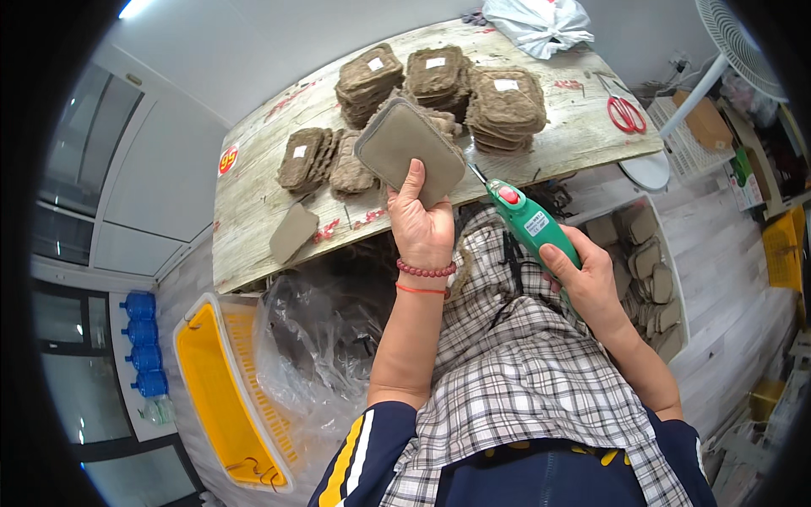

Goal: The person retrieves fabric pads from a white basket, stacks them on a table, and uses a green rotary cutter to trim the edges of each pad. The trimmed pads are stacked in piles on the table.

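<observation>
My left hand (422,224) holds up a taupe pad (411,152) with rounded corners, thumb on its smooth face and fingers hidden behind it. My right hand (587,283) is wrapped round a green handheld electric tool (536,221) with a red button. The tool's narrow metal tip points up toward the pad's right edge, a little apart from it. Behind the pad, stacks of brown fuzzy pads (507,106) stand on the table, some topped with white labels. A loose taupe piece (294,232) lies at the table's near edge, left of my left hand.
Red-handled scissors (625,115) lie on the right of the wooden table (245,190); a white plastic bag (541,25) sits at its back. Below are a yellow basket (221,397), clear plastic (312,338) and a bin of pads (646,253). A fan (735,42) stands right.
</observation>
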### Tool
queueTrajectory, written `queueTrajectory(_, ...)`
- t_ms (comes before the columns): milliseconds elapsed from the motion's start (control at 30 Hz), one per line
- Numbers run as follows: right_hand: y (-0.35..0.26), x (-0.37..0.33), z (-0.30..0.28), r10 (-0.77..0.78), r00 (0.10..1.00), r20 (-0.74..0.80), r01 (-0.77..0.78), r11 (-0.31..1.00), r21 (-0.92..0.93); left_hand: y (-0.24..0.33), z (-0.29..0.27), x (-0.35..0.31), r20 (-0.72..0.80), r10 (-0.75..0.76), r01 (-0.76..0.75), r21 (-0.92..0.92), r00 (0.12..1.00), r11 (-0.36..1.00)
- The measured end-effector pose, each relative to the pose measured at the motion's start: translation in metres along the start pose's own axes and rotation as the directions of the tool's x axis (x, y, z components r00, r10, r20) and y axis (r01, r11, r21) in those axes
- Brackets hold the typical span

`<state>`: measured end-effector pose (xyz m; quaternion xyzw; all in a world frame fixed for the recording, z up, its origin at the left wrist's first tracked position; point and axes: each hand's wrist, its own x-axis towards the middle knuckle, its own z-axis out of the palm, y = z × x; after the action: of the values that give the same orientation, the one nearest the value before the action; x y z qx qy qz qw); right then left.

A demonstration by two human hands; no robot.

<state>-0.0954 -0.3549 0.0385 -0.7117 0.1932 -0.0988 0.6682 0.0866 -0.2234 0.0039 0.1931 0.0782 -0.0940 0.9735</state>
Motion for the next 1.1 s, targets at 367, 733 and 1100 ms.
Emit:
queueTrajectory(367,-0.008,0.000,-0.006,-0.033,0.998,-0.057,0.032,0.999,-0.010,-0.029,0.001,-0.020,0.118,-0.107,0.099,0.075,0.987,0.992)
queueTrajectory(733,-0.016,0.011,-0.014,-0.027,0.997,-0.073,0.029,0.999,0.026,-0.038,-0.017,-0.044,0.136,-0.279,0.257,0.162,0.950,0.953)
queueTrajectory(1100,-0.009,0.009,-0.055,0.054,0.993,0.101,-0.048,0.997,-0.055,0.012,-0.040,-0.023,0.238,-0.533,0.378,0.482,0.812,0.791)
